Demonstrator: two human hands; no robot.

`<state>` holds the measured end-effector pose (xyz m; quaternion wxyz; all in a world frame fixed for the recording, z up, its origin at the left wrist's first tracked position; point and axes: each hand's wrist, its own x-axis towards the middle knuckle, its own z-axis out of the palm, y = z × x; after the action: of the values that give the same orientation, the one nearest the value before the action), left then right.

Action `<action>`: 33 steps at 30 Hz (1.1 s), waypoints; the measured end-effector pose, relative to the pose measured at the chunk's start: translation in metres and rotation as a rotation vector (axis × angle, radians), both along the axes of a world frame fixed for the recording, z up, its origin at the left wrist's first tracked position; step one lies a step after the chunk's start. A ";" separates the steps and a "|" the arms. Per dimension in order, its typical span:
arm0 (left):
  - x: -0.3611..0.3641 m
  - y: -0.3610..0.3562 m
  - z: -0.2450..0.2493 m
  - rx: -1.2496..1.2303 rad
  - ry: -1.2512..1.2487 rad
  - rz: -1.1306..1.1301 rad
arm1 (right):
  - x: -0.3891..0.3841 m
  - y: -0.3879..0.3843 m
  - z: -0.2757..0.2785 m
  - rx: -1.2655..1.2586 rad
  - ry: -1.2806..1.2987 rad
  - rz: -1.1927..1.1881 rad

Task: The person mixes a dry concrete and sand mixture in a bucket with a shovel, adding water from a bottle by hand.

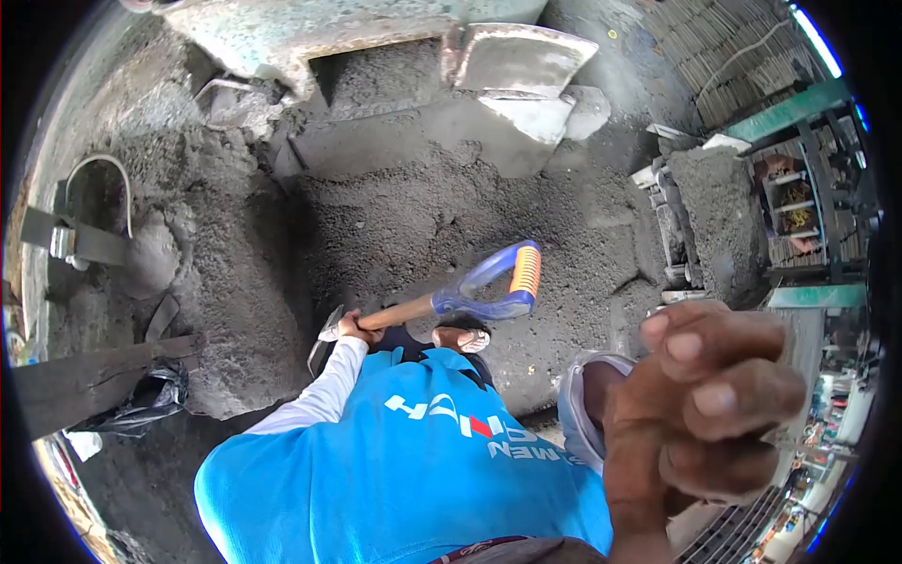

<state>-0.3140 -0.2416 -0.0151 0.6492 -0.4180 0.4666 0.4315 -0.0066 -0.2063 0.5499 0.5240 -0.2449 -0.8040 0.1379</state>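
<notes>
My left hand (353,327), in a white sleeve, is closed around the wooden shaft of a shovel (402,311). The shovel's blue D-shaped handle with an orange grip points up to the right, over the grey material. Part of its metal blade shows just left of the hand; the rest is hidden. Close to the camera, at the right, my right hand (709,399) is raised with its fingers loosely bent and apart. I see nothing in it, and it is away from the shovel. Damp, grainy grey mix (413,216) covers the floor ahead of me.
A worn metal trough (282,42) stands ahead, with a grey-coated metal plate (523,61) beside it. Heaped grey material (216,282) rises at the left, near a wooden beam (103,376) and a black plastic bag (155,399). Green frame parts (789,113) stand at the right.
</notes>
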 end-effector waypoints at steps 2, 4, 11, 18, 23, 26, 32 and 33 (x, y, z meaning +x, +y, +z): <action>-0.015 0.015 -0.023 0.044 -0.052 -0.020 | -0.023 0.006 -0.009 -0.038 -0.109 -0.058; -0.030 0.030 -0.051 0.083 -0.030 -0.077 | -0.045 0.014 -0.024 -0.071 -0.214 -0.101; -0.004 0.169 -0.026 0.408 0.258 -0.600 | -0.043 0.049 -0.088 -0.209 -0.772 0.062; 0.072 0.244 0.239 0.833 -0.067 0.058 | -0.063 0.125 -0.053 -0.293 -0.651 -0.048; 0.055 0.308 0.231 0.943 0.018 0.147 | -0.130 0.205 -0.088 -0.367 -0.689 -0.046; 0.029 0.326 0.132 0.789 -0.081 0.070 | -0.170 0.258 -0.220 -0.665 -0.820 -0.036; 0.051 0.195 -0.202 1.154 1.589 -1.552 | -0.085 0.091 -0.402 -0.506 -0.794 0.217; 0.082 0.165 -0.179 0.786 1.406 -1.801 | -0.073 0.065 -0.402 -0.584 -0.905 0.215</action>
<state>-0.2318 -0.0771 -0.1944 0.4042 0.6090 0.6788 0.0700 -0.0798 -0.1415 0.1484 0.0189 -0.3316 -0.8979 0.2891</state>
